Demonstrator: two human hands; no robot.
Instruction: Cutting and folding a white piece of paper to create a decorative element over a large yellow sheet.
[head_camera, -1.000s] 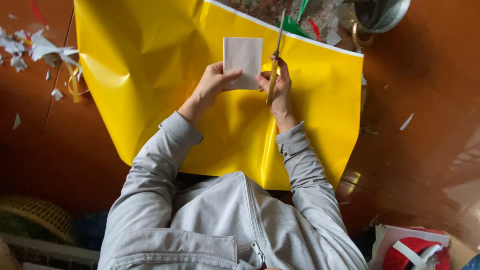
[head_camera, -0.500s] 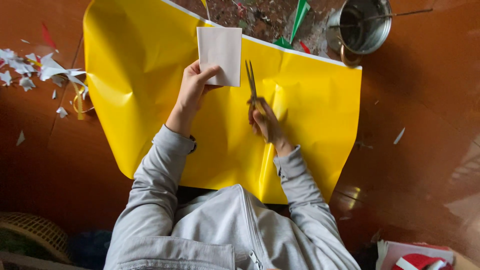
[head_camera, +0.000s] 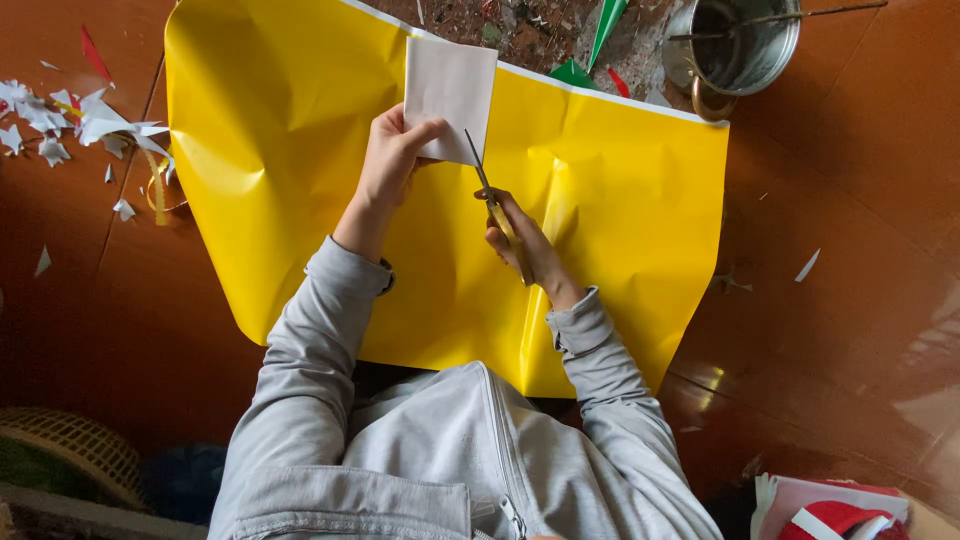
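Observation:
My left hand pinches the lower left edge of a folded white paper and holds it up over a large yellow sheet spread on the floor. My right hand grips a pair of scissors with yellowish handles. The blades point up toward the paper's lower right corner and their tip is just at its bottom edge. Both arms wear grey sleeves.
White and red paper scraps lie on the reddish-brown floor at the left. A metal pot stands at the top right beyond the yellow sheet, with green paper pieces beside it. A woven basket sits at the bottom left, red and white things at the bottom right.
My right hand with the scissors has dropped from beside the paper's right edge to below it, blades now pointing up at the lower corner. The left hand keeps holding the paper.

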